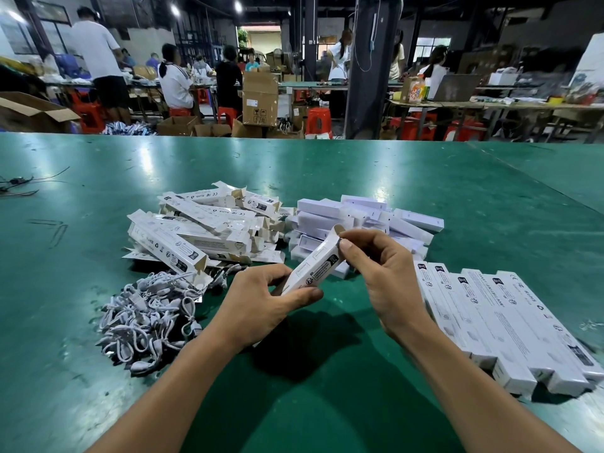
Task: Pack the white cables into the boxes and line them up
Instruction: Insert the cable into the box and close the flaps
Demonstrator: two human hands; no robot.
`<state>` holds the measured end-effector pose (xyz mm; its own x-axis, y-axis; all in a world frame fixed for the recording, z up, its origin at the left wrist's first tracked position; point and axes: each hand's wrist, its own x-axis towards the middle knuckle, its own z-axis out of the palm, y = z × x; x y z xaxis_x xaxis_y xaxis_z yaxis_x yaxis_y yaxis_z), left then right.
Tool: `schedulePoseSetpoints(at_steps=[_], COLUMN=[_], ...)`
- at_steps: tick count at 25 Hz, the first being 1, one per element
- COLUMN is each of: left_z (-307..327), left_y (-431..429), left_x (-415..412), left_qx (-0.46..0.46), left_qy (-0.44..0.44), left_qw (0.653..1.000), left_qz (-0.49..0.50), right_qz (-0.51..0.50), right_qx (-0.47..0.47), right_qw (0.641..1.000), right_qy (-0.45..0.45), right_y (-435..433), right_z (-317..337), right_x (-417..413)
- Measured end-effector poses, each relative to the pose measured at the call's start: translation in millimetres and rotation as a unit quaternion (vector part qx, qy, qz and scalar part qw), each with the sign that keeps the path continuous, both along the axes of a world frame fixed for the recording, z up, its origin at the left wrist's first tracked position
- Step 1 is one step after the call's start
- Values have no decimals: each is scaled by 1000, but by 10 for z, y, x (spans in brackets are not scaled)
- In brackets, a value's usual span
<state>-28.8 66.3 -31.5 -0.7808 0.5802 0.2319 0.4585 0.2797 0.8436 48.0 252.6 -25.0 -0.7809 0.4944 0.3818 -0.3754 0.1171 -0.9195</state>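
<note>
Holding a small white box (pixel 313 266) in both hands, just over the green counter (pixel 327 165), tipped with its far end up. Gripping the near end with the left hand (pixel 258 302), thumb on top and fingers curled under. Pinching the open flap at the far end with the right hand (pixel 382 276), fingers curled in. Cannot see inside, so cannot tell about a cable in there.

Looks very light and thin, made of card. Easy to squash or bend, so best to hold by the long edges and the ends, not to press on the flat sides. Smooth and a bit shiny, so may slip from a loose grip. Probably needs a soft push on the flap to tuck it in, not a hard one.

Left of the box and a little nearer, a heap of white cables (pixel 147 318), tied in small loops. Soft and floppy, and likely to tangle and come up in bunches. Best to pick one by its plug end.

Left of the box and farther away, a messy pile of open boxes (pixel 202 227). Just behind the box, a pile of plain white boxes (pixel 359 220). Right of the box, a neat row of shut boxes (pixel 496 325), lying side by side and touching.
</note>
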Motion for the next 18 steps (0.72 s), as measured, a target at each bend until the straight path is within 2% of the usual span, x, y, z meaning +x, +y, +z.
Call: schedulePoseSetpoints(at_steps=[3,8,13,18], left_z=[-11,-30,-41,-19], left_y=[-7,-5,6,20], left_x=[-11,-25,-8,43], left_qx=[17,20,26,31], left_qy=[-9,0,8,5], left_qw=[1000,1000,1000,1000], left_qz=[-2,-5,-5,-2], right_qz=[-13,-25,-54,-28], right_qx=[30,28,137,118], right_qw=[999,999,989,993], right_qy=[-19,-21,19,6], right_y=[-28,-53,-112,-87], right_z=[12,11,1,-3], right_x=[16,18,51,53])
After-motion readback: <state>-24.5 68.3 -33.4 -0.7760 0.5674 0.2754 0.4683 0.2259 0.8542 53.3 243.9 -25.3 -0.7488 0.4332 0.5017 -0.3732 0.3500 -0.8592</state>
